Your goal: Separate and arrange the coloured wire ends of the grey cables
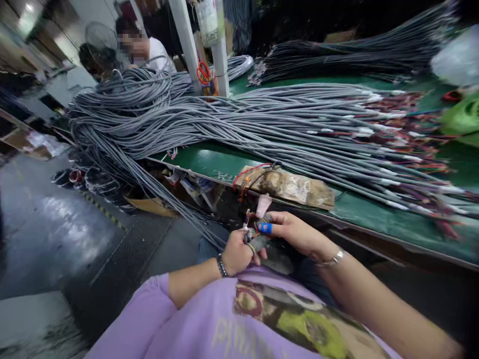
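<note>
Left hand (239, 252): fingers curled, closed on wires (256, 229). Right hand (294, 230): thumb and forefinger pinch the same wires, between both hands. Wooden block (295, 187) just beyond fingertips.

The only view looks from head height, forward and down over a lilac printed cloth shirt (183, 314) at the near bottom edge; the bare left hand (239, 252) and bare right hand (294, 230) appear close, below centre, the flat green worktop (207, 162) slanting beyond.
</note>
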Demonstrator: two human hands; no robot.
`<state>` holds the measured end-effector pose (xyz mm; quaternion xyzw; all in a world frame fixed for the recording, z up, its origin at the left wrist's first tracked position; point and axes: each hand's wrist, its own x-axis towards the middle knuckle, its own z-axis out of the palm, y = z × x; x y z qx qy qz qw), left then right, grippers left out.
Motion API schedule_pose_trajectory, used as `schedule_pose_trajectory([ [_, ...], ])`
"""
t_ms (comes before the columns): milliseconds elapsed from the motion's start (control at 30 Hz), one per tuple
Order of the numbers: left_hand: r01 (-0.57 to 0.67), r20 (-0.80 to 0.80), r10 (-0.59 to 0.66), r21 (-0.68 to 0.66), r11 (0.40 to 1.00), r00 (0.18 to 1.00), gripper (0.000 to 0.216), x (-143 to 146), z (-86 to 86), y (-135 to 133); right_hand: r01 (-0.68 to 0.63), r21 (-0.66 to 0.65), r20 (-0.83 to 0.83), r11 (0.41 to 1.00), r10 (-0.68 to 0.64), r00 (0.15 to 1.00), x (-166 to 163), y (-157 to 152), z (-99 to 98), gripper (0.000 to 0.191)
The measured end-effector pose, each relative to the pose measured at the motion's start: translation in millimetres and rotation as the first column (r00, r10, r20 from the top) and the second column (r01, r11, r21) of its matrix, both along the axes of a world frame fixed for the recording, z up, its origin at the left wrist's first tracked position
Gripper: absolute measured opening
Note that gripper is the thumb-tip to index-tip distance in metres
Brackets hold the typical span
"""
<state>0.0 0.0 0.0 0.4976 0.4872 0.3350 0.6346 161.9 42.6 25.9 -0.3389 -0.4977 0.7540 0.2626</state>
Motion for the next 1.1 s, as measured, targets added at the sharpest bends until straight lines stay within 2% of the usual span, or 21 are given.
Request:
schedule_pose_trajectory([
  [67,0.114,-0.014,-0.115,-0.051,0.992,0.993,0.024,0,-2.5,3,-0.037,0.017,0.042,0.999,0.036,0.998,-3,-5,2.3,0.035],
  [167,0.18,-0.012,-0.182,-0.096,0.979,0.983,0.025,0,-4.6,6,-0.003,0.073,0.092,0.997,-0.004,0.996,-3,-8,1.6,0.036],
  [300,0.067,0.015,-0.067,-0.08,0.995,0.998,0.037,-1,-4.1,6,0.224,0.176,0.109,0.958,-0.246,0.963,7,-7,-9.2,0.039],
  [367,-0.002,0.027,0.004,-0.053,0.999,1.0,0.042,-2,-3.7,5,0.331,0.117,0.131,0.936,-0.345,0.929,14,-9,-17.3,0.044],
  [500,-0.11,0.066,0.114,-0.054,0.992,0.991,0.047,0,-3.9,6,0.374,-0.106,0.125,0.922,-0.36,0.924,12,-21,-33.3,0.055],
  [633,-0.102,0.082,0.109,-0.079,0.992,0.991,0.048,2,-7.7,6,0.452,-0.017,0.093,0.892,-0.449,0.889,-4,-32,-40.6,0.046],
  [767,-0.039,0.114,0.05,-0.099,0.994,0.992,0.046,-1,-14.5,6,0.434,0.139,0.078,0.89,-0.446,0.891,-13,-28,-34.0,0.038],
  [933,0.06,0.101,-0.045,-0.153,0.986,0.994,0.049,-7,-17.7,2,0.261,0.229,0.131,0.938,-0.296,0.946,-16,-19,-25.5,0.035],
  [1000,0.042,0.09,-0.029,-0.144,0.989,0.995,0.05,-7,-17.0,0,0.253,0.247,0.141,0.935,-0.293,0.946,-17,-18,-26.9,0.035],
  [1100,-0.038,0.101,0.049,-0.107,0.994,0.994,0.05,-6,-16.2,-1,0.324,0.263,0.152,0.909,-0.371,0.916,-18,-19,-32.8,0.036],
])
